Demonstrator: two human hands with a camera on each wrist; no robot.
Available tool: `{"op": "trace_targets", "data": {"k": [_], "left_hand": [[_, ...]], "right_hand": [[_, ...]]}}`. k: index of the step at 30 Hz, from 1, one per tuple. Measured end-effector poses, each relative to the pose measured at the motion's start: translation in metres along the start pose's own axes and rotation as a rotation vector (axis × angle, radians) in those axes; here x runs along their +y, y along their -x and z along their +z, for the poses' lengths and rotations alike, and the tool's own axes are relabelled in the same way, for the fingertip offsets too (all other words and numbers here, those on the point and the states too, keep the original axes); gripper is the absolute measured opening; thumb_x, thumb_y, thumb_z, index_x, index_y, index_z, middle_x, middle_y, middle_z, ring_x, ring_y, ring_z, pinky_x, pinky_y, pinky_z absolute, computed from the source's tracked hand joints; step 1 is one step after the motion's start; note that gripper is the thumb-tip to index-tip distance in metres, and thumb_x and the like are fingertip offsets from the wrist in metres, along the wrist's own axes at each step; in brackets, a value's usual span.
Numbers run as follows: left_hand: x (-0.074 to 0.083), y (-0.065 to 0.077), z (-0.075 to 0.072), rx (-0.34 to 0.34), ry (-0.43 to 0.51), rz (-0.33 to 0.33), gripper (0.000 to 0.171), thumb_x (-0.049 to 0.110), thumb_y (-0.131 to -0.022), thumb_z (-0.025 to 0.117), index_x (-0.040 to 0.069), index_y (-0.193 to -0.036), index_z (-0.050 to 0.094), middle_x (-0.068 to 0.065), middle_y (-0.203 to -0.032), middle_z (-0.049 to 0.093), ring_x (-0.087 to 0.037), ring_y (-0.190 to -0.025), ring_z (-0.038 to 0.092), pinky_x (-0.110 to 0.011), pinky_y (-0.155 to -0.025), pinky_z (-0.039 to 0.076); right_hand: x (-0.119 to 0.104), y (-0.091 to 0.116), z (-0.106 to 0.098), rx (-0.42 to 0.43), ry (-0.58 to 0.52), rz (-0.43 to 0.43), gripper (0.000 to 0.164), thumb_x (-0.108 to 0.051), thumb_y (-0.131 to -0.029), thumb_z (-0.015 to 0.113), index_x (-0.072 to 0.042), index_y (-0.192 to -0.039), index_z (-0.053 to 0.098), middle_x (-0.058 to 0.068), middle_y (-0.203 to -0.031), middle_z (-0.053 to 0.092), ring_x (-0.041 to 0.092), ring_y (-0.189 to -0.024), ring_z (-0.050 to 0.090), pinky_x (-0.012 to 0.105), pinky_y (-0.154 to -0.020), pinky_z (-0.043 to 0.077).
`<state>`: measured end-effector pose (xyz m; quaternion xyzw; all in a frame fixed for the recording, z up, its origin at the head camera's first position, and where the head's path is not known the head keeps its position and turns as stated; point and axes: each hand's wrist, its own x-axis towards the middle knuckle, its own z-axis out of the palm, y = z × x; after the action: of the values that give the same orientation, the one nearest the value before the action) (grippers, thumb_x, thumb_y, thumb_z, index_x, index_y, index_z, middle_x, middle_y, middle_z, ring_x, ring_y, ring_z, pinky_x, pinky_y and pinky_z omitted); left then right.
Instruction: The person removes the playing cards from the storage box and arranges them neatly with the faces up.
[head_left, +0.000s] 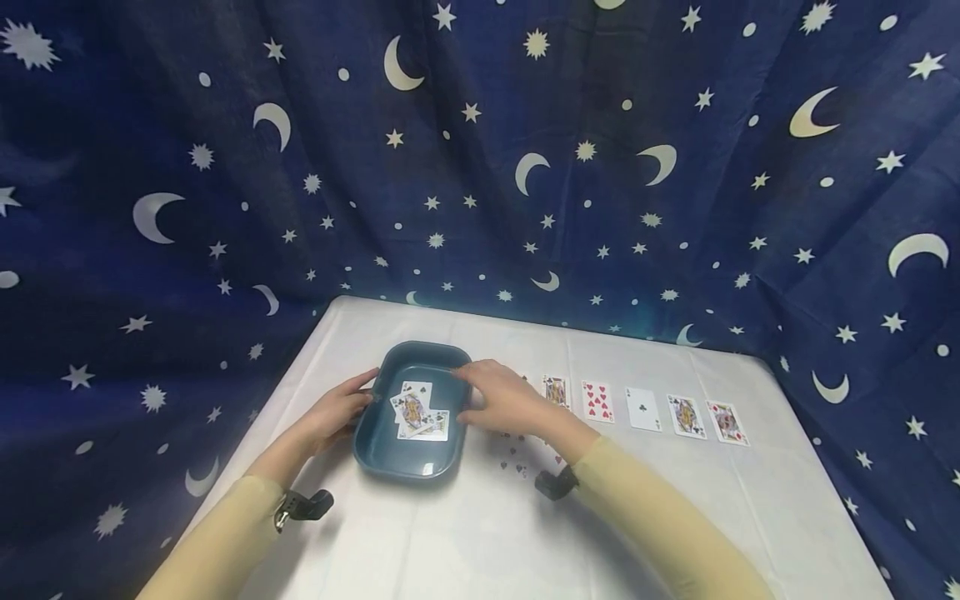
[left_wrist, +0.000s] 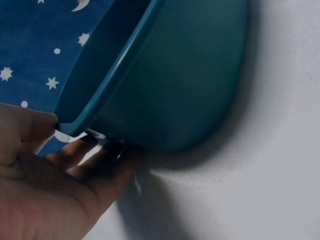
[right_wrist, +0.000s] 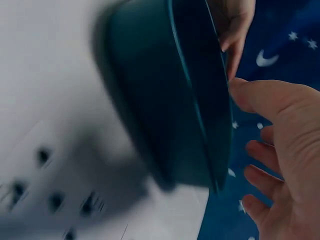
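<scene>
A blue-green plastic tub [head_left: 408, 467] stands at the left of the white table, several playing cards [head_left: 417, 417] overlapping inside it, face cards among them. My left hand [head_left: 333, 417] grips its left rim; in the left wrist view the thumb [left_wrist: 37, 125] presses the rim edge and the fingers curl beneath. At the opposite side, my right hand [head_left: 506, 400] spans the right rim with thumb and fingers spread. In the right wrist view the thumb [right_wrist: 250, 95] overlaps the rim, and the other fingers [right_wrist: 262, 180] sit apart from the wall.
Face-up cards lie in a row to the right, including a ten of hearts [head_left: 597, 402], an ace of clubs [head_left: 642, 409] and a face card [head_left: 727, 423]. More cards [head_left: 513, 454] lie partly hidden under my right arm. A dark star-patterned curtain [head_left: 480, 150] surrounds the table [head_left: 480, 550].
</scene>
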<state>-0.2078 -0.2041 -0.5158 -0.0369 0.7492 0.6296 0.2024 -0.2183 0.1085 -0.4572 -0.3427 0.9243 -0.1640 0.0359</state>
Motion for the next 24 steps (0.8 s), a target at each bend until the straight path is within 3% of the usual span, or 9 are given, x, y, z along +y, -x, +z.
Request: {"op": "trace_targets", "data": {"k": [4,9,14,19,24], "left_hand": [[-0.001,0.0,-0.002,0.006,-0.002,0.002,0.055,0.013,-0.094,0.041,0.025,-0.147,0.028,-0.02,-0.146,0.03,-0.042,-0.131,0.028,-0.06,-0.098,0.032],[-0.004,0.0,-0.002,0.012,-0.003,0.013,0.055,0.012,-0.094,0.042,0.027,-0.146,0.031,-0.019,-0.145,0.032,-0.041,-0.131,0.03,-0.06,-0.097,0.034],[-0.003,-0.001,0.001,-0.003,0.004,0.029,0.055,0.011,-0.094,0.042,0.027,-0.146,0.031,-0.019,-0.144,0.034,-0.04,-0.129,0.034,-0.057,-0.096,0.037],[-0.002,0.0,0.0,-0.003,0.002,0.033,0.054,0.012,-0.095,0.042,0.027,-0.145,0.031,-0.02,-0.144,0.035,-0.04,-0.128,0.036,-0.057,-0.095,0.038],[-0.005,-0.001,-0.002,0.003,0.004,0.025,0.054,0.013,-0.095,0.042,0.027,-0.145,0.031,-0.019,-0.144,0.035,-0.039,-0.127,0.038,-0.057,-0.094,0.039]], "right_hand": [[-0.016,-0.04,0.018,-0.084,0.059,-0.051,0.073,-0.045,-0.077,0.069,-0.019,-0.139,0.043,-0.002,-0.137,0.046,0.017,-0.13,0.036,0.037,-0.109,0.025],[-0.024,-0.07,0.043,-0.183,0.135,-0.059,0.075,-0.04,-0.068,0.076,-0.016,-0.133,0.049,-0.001,-0.131,0.05,0.02,-0.125,0.041,0.039,-0.109,0.024],[-0.028,-0.08,0.054,-0.231,0.192,-0.047,0.072,-0.042,-0.059,0.081,-0.02,-0.123,0.057,-0.006,-0.118,0.052,0.016,-0.111,0.046,0.038,-0.104,0.032],[-0.035,-0.083,0.053,-0.274,0.182,0.0,0.088,-0.042,-0.057,0.082,-0.021,-0.135,0.048,-0.005,-0.128,0.047,0.017,-0.12,0.041,0.039,-0.107,0.029],[-0.038,-0.086,0.054,-0.293,0.163,0.029,0.088,-0.041,-0.053,0.085,-0.021,-0.132,0.051,-0.004,-0.128,0.047,0.018,-0.118,0.041,0.039,-0.107,0.029]]}}
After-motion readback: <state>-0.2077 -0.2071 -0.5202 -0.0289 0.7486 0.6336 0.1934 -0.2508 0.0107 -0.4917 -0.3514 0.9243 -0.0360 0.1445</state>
